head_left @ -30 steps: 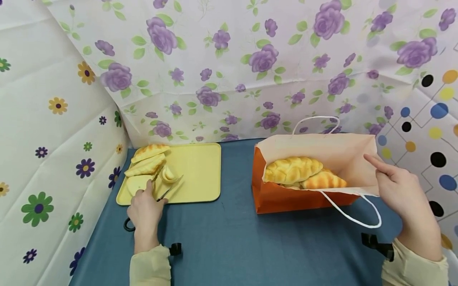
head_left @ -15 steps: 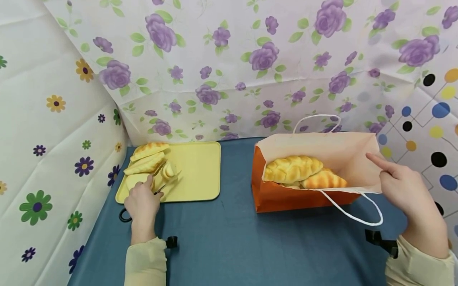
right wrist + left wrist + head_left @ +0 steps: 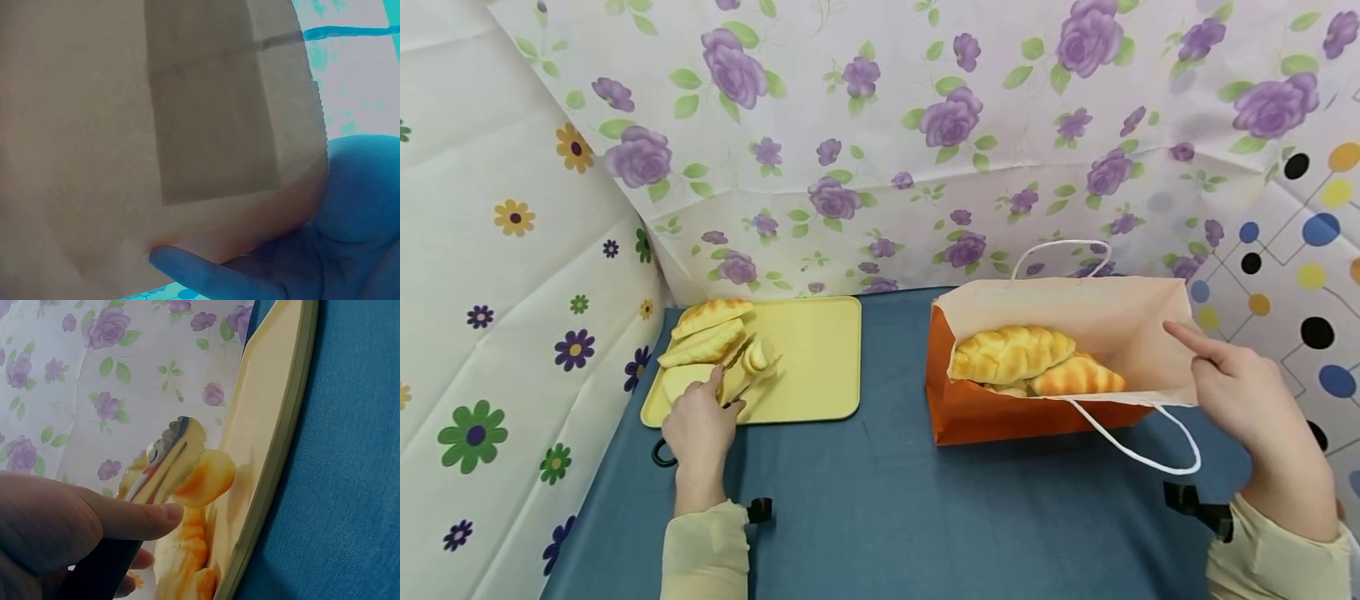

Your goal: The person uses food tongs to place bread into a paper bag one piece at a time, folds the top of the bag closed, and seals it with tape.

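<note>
Left hand [image 3: 700, 427] grips tongs [image 3: 170, 467], bread [image 3: 215, 478] just beyond; right hand [image 3: 1251, 396] holds paper bag [image 3: 1015, 423].

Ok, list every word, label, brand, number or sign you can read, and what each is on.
No readable text in any view.
Orange paper bag and yellow tray: visible sides unlettered.
Back sheet: only printed flowers and leaves.
Left sheet: flowers.
Right sheet: dots and lines.
Dark-handled tool: any marks too blurred to read.
</note>
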Tool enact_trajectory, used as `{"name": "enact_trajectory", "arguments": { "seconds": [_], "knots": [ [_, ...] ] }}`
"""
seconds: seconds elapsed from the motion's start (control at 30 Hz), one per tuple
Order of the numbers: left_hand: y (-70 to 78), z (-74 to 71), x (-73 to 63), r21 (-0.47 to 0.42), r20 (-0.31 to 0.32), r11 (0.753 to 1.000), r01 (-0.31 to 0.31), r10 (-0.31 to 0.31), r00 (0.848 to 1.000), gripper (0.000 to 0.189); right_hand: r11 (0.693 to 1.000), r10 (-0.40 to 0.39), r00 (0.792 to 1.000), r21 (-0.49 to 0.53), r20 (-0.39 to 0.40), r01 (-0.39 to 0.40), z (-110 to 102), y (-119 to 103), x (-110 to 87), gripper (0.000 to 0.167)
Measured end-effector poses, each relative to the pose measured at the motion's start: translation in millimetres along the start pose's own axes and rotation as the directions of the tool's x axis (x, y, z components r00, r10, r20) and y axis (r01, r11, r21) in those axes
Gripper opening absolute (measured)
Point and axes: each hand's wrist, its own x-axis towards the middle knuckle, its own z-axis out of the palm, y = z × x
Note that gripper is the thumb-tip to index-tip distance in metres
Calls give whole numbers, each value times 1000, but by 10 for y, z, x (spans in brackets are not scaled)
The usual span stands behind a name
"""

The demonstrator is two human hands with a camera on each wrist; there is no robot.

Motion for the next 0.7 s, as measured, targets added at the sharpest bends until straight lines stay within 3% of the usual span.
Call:
{"name": "enact_trajectory", "arguments": {
  "seconds": [0.27,0.53,0.7],
  "knots": [
    [71,-34,-42,-62,-6,998,-19,19,1000,73,1000,2,1000,-8,-1,-2,-5,-8,3,58],
    [305,-142,-168,-180,-60,978,-109,99,993,73,1000,-12,1000,-13,-11,12,-6,-11,0,58],
    [466,-223,-224,-213,-112,961,-179,158,981,72,1000,-15,1000,-17,-9,15,3,-2,10,58]
  ]
}}
